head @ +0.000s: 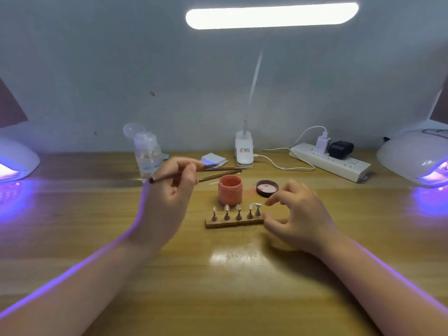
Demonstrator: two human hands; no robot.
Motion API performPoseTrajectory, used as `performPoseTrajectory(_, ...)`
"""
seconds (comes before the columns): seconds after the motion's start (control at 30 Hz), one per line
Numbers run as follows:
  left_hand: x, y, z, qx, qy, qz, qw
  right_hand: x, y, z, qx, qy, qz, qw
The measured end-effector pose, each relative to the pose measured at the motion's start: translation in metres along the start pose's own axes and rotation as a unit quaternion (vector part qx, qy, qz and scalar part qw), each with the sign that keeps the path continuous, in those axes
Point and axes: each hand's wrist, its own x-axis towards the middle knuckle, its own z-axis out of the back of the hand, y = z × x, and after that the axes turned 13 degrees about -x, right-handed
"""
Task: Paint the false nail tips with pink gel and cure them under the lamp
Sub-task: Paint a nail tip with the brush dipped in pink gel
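Several clear false nail tips stand on small pegs in a wooden holder strip at the middle of the table. Just behind it is the open jar of pink gel, with its lid lying face up to the right. My left hand pinches a thin brush, raised left of the jar, its dark end pointing left. My right hand hovers at the holder's right end with fingers loosely curved; the thumb tip touches the strip's end and the index finger is near the rightmost tip.
Two curing lamps glow violet: one at the left edge, one at the right edge. Along the back stand a clear pump bottle, a pad of wipes, the desk lamp base and a power strip. Two more brushes lie behind the jar.
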Motion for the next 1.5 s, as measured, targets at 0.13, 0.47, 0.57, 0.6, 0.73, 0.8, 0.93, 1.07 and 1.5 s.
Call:
performPoseTrajectory(0.13,0.038,0.001,-0.009,0.009,-0.022,0.081,0.996,0.001,0.001,-0.006,-0.066,0.070,0.012,0.995)
performPoseTrajectory(0.47,0.087,-0.004,-0.031,0.131,0.015,0.231,0.964,0.004,-0.004,-0.013,-0.001,0.051,-0.037,0.998)
performPoseTrajectory(0.57,0.085,-0.002,-0.036,0.170,0.043,0.225,0.958,0.004,-0.004,-0.015,0.007,0.043,-0.035,0.998)
performPoseTrajectory(0.6,0.083,-0.001,-0.038,0.178,0.055,0.222,0.957,0.005,-0.003,-0.015,0.010,0.042,-0.031,0.999)
performPoseTrajectory(0.73,0.080,0.003,-0.041,0.187,0.089,0.214,0.955,0.005,0.001,-0.016,0.030,0.034,-0.034,0.998)
performPoseTrajectory(0.8,0.079,0.004,-0.044,0.183,0.109,0.213,0.954,0.005,0.002,-0.016,0.035,0.030,-0.038,0.998)
performPoseTrajectory(0.93,0.075,0.007,-0.048,0.183,0.132,0.214,0.950,0.004,0.003,-0.016,0.014,0.029,-0.026,0.999)
performPoseTrajectory(1.07,0.072,0.011,-0.050,0.203,0.167,0.217,0.940,0.003,0.002,-0.016,0.005,0.037,-0.030,0.999)
performPoseTrajectory(1.5,0.076,0.014,-0.044,0.194,0.156,0.215,0.945,0.007,0.005,-0.015,0.024,0.047,-0.034,0.998)
